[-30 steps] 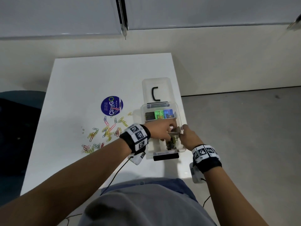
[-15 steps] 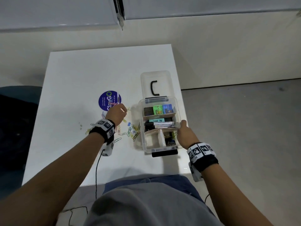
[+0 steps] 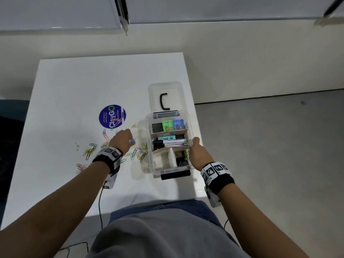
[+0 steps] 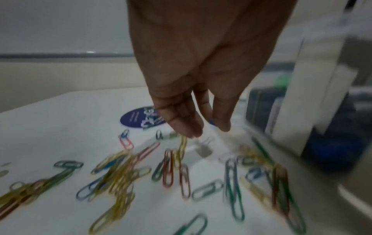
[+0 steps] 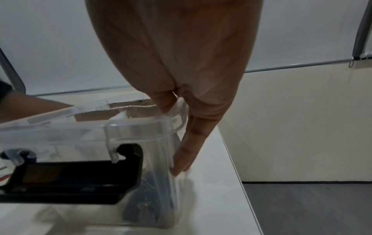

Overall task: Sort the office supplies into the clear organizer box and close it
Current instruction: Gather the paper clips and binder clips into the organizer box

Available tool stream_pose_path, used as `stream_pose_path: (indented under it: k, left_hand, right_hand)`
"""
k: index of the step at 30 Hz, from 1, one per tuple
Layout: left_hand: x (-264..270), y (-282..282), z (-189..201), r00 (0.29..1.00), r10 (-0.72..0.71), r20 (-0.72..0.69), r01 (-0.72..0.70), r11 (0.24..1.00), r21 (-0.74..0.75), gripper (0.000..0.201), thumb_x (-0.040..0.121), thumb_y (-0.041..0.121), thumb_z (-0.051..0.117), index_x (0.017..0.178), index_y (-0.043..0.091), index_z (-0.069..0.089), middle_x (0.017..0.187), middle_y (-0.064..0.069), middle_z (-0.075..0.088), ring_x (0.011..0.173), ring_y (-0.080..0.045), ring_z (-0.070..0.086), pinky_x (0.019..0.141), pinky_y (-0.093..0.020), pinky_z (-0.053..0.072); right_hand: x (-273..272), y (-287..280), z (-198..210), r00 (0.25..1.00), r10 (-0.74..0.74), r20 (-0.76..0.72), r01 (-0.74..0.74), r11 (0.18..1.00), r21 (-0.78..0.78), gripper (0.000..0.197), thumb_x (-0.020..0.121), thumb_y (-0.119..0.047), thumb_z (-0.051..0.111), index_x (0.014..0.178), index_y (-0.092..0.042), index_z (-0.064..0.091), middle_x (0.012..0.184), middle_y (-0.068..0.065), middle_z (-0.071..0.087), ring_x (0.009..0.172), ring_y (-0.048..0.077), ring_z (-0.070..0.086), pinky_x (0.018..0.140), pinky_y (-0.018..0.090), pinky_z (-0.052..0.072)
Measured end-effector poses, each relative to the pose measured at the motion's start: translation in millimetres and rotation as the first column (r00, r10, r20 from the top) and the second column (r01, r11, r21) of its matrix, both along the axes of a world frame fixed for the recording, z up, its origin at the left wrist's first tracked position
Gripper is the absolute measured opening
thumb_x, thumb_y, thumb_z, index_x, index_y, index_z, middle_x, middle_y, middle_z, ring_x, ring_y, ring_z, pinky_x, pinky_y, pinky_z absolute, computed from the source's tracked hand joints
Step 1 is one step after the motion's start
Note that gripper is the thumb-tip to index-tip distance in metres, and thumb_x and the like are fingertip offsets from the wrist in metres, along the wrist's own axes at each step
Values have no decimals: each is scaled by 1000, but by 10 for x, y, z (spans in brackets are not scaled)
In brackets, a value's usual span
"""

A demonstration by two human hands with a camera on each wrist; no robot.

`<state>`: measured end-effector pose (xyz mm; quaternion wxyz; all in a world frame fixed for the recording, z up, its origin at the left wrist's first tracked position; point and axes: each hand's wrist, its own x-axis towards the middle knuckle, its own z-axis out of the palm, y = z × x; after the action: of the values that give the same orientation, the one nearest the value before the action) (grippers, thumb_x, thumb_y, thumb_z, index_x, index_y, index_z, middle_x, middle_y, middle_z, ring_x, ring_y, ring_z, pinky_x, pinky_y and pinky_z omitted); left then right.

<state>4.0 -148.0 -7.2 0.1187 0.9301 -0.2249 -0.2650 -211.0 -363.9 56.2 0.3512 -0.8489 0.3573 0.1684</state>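
While gripping box (image 3: 149,161), fingers (image 5: 181,162) downward.

- The far half of the white worktop (image 3: 83,77) lies bare, free for a hand to pass.
- Scattered paper clips (image 3: 137,153) litter the strip between the left hand (image 3: 122,139) and the clear organizer box (image 3: 149,161).
- The open lid (image 3: 165,94) lies flat behind the box.
- The right hand (image 3: 195,151) covers the box's right wall, at the worktop's edge.
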Motion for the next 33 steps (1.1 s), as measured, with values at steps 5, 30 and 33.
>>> stream_pose_path:
  k: [5, 30, 33]
  left_hand:
    - [-294, -173, 852, 1000, -15, 4, 15, 947, -319, 8, 89, 23, 62, 93, 18, 58, 85, 6, 67, 77, -17, 66, 70, -34, 52]
    - [184, 952, 284, 982, 185, -28, -186, 982, -21, 28, 88, 10, 57, 116, 13, 55, 117, -17, 51, 101, -35, 58, 89, -40, 47]
    - [265, 1418, 121, 921, 387, 49, -389, 899, 199, 39, 90, 13, 55, 126, 8, 42, 126, -22, 39, 109, -43, 53, 90, -47, 46]
  right_hand:
    - [-48, -96, -17, 999, 30, 27, -32, 996, 82, 25, 96, -12, 35, 120, -8, 31, 103, 26, 65, 85, 38, 61, 73, 38, 44]
    - [1063, 1090, 627, 847, 353, 399, -359, 931, -61, 44, 92, -10, 50, 135, -10, 45, 134, 13, 42, 118, 28, 51, 96, 33, 43]
    - [1268, 1592, 315, 861, 465, 203, -485, 873, 56, 56, 92, -15, 51, 145, -7, 33, 146, 19, 29, 132, 35, 38, 106, 39, 37]
